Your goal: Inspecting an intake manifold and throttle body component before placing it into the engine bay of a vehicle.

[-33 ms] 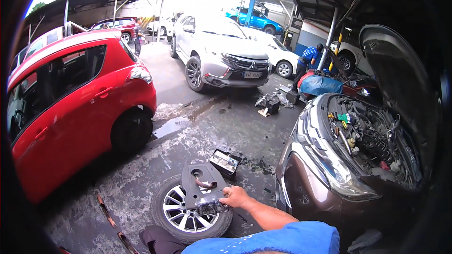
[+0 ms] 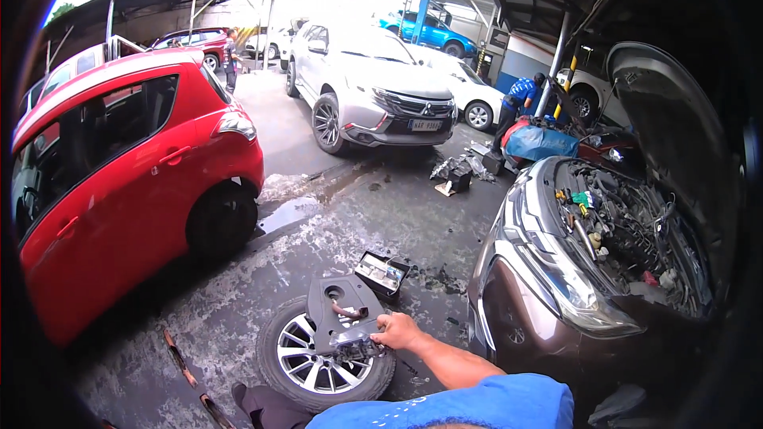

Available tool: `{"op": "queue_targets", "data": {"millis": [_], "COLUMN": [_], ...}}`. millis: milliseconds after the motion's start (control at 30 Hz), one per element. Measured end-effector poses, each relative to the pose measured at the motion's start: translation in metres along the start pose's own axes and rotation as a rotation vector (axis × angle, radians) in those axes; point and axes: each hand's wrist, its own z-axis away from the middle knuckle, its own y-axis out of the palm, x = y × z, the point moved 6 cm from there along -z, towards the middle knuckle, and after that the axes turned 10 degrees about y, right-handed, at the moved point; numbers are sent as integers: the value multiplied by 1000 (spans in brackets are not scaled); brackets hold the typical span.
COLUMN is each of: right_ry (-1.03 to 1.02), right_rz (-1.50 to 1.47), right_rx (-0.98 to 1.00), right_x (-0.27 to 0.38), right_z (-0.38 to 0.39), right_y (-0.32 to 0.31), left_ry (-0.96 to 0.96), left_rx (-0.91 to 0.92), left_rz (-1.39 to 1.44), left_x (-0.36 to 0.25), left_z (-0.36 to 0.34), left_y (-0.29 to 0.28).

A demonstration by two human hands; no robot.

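The right hand [image 2: 397,332] pinched the end of a dark part [image 2: 354,347], which reached out to the hand's left, over the wheel [image 2: 334,402], with a grey cover [image 2: 366,295] just beyond; its blurred outline left its kind uncertain. It looked stiff and fairly light, probably greasy, so a firm hold on its solid end, off the jagged lower edge, would have suited; the left hand was out of view

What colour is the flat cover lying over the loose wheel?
The cover is dark grey; it shows best in the head view.
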Motion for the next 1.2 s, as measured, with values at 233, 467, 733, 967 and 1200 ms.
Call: {"op": "queue_targets", "data": {"millis": [233,467,733,967,1200], "right_ry": [192,432,513,516,662], "right_rz": [41,-84,-282,-275,-261], "right_rx": [2,-69,-270,-314,-196], "right_x": [107,203,256,247,191], "right_z": [-121,-227,-301,-376,-473], "right_y": [46,90,108,117,105], "left_ry": [-192,-205,-455,-264,-115], "left_rx": [27,53,-105,56,326], "left_rz": [200,-388,-15,36,13], "left_x": [-1,7,-77,-156,-279], "left_z": [-203,-318,-495,-587,-745], "left_y": [-57,-267,-285,-186,-16]}}
